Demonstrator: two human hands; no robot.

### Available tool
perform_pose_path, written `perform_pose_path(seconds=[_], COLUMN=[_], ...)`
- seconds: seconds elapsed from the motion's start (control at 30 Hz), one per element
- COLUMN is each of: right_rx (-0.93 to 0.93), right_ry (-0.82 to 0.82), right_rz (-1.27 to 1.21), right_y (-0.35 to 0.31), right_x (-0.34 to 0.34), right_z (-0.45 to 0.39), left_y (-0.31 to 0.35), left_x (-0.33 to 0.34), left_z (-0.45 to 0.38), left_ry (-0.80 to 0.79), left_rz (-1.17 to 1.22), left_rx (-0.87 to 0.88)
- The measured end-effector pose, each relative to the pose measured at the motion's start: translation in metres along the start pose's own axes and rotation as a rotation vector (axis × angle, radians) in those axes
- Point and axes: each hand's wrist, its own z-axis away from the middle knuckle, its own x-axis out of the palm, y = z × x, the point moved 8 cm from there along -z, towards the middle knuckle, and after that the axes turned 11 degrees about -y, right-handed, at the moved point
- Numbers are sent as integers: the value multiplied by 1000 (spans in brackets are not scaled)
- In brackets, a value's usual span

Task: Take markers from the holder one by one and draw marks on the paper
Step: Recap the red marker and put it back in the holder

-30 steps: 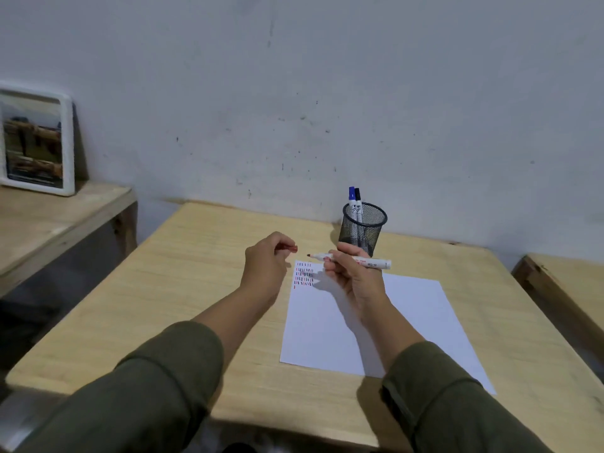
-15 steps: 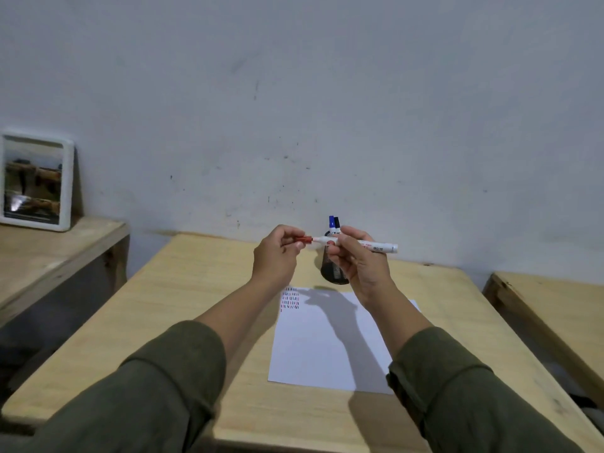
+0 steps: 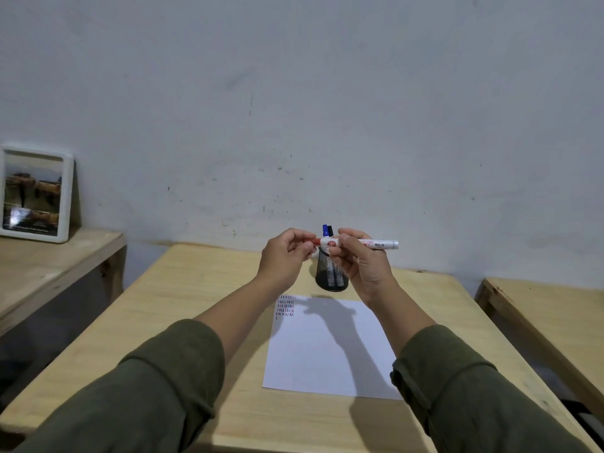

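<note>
Both hands' grip (image 3: 322, 243) on marker (image 3: 359, 244)

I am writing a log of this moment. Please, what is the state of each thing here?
Red marker: level, held above the table, red cap on its tip.
Left hand: shut on the cap.
Right hand: shut on the barrel.
Holder: upright, blue marker and black marker inside.
Paper: flat, short marks at its top left corner.
Frame: leaning on the wall.

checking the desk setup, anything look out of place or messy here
Nothing stands out. The white paper sheet lies flat, slightly skewed, the black mesh holder stands upright, and both hands hold the red-capped white marker above them.
</note>
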Motion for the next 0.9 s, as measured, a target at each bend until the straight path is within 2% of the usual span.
perform_pose_path(seconds=[0.13, 0.3, 0.43, 0.63, 0.8, 0.9], right_rx=[22, 25, 13, 68, 81, 106], right_ry=[-1, 6, 24, -54, -66, -33], right_rz=[1, -73, -124, -25, -29, 85], right_y=[0, 10, 19, 19, 4, 0], right_x=[-3, -1, 0, 3, -2, -12], right_z=[1, 3, 5, 5, 3, 1], left_y=[0, 10, 10, 3, 6, 12], left_x=[6, -2, -3, -11, -32, -36], left_z=[4, 9, 12, 2, -13, -23], left_ry=[-27, 123, 178, 76, 132, 127], left_rz=[19, -176, -246, -229, -145, -92], left_rx=[-15, 48, 79, 29, 2, 0])
